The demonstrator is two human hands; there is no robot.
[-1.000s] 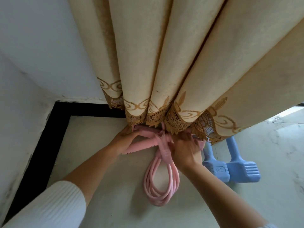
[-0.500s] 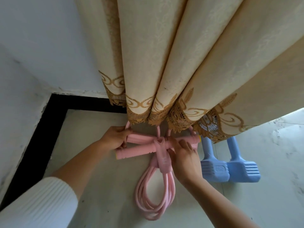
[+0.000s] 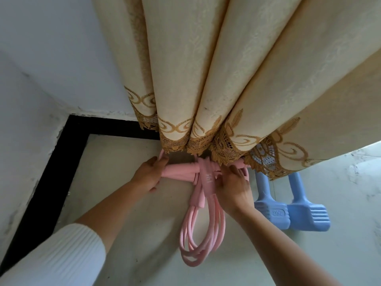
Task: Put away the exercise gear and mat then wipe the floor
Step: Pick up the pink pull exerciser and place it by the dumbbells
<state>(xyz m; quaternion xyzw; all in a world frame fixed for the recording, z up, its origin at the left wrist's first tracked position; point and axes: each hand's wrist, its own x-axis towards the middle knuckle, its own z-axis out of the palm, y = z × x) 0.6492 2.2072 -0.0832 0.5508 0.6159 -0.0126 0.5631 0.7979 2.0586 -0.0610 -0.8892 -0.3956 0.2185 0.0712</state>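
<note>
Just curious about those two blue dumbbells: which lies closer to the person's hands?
The marked dumbbell, whose end shows embossed lettering, lies right beside the right hand; the plain-ended dumbbell sits beyond it, farther away.

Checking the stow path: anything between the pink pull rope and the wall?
Only the curtain hem, hanging over the pull rope's far end. The left hand and right hand hold it; the dumbbells lie to its right.

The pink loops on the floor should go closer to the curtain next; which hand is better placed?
Probably the right hand: it holds the handle by the centre strap, with the pink loops just beside its wrist. The left hand grips the handle's far left end, farther from them.
</note>
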